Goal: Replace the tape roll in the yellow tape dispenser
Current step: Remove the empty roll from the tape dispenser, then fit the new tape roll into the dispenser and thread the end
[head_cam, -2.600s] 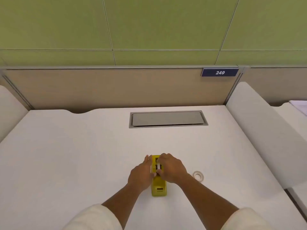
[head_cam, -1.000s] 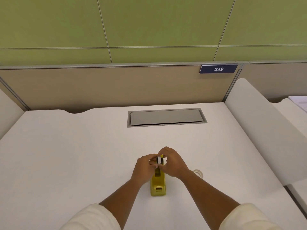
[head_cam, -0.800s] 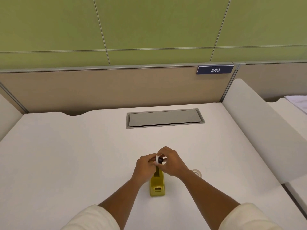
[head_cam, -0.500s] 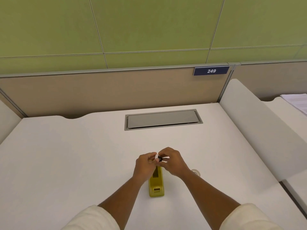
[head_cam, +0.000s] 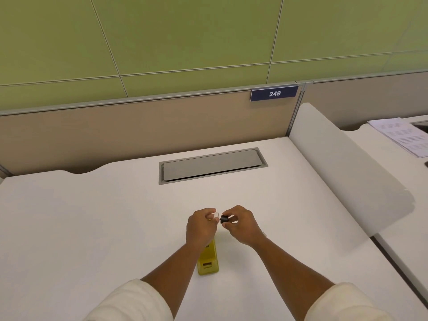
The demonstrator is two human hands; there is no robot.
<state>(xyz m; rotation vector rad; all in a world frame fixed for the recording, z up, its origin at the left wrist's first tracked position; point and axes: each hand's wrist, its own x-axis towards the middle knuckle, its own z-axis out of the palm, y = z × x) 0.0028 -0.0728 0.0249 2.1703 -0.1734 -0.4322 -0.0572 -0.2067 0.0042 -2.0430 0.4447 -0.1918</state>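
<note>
The yellow tape dispenser (head_cam: 209, 259) stands on the white desk (head_cam: 92, 216), its far end hidden under my left wrist. Just above it my left hand (head_cam: 201, 225) pinches a small white tape ring (head_cam: 216, 214). My right hand (head_cam: 240, 224) holds a small black spool core (head_cam: 223, 219) right beside the ring; the two parts are slightly apart. A second tape roll (head_cam: 264, 234) lies on the desk behind my right wrist, with only a sliver of it showing.
A grey cable hatch (head_cam: 212, 164) is set into the desk farther back. A beige partition (head_cam: 139, 130) with a "249" sign (head_cam: 274, 93) closes the back. A white side divider (head_cam: 342, 167) stands on the right, with papers (head_cam: 403, 137) on the neighbouring desk.
Both hands lifted the spool out of the dispenser and held it together. Now they have drawn apart, the white ring in the left and the black core in the right.
</note>
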